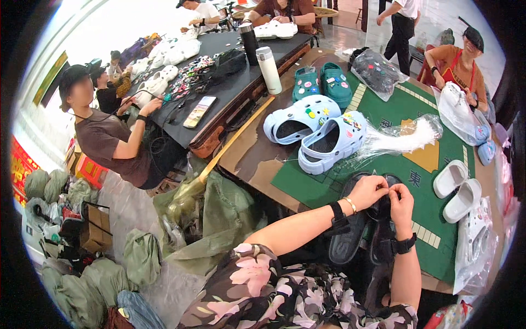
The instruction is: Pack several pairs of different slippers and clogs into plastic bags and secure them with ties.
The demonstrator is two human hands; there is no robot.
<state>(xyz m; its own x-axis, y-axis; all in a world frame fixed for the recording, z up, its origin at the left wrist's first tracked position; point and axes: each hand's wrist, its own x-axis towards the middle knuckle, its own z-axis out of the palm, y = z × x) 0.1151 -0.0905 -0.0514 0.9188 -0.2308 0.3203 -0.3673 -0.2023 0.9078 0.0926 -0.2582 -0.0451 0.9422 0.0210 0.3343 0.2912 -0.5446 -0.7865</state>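
Observation:
My left hand [370, 193] and my right hand [402, 202] meet near the table's front edge, fingers pinched almost tip to tip. Whatever sits between the fingertips is too small to make out. Directly under them lies a pair of black slides: the left slide [347, 241] shows its footbed, while my right hand and wrist partly cover the right slide [379, 241]. Just beyond the hands stand two light-blue clogs, the left clog [313, 109] and the right clog [346, 137], with colourful charms on their tops. Beside them lies a crumpled clear plastic bag [383, 142].
Dark green clogs [336, 85] and a bagged dark pair [378, 71] stand farther back. White slides [464, 202] and bagged white clogs [474, 238] line the right edge. A white bottle [269, 70] stands on the adjoining dark table [224, 104]. Co-workers sit around; sacks [137, 255] cover the left floor.

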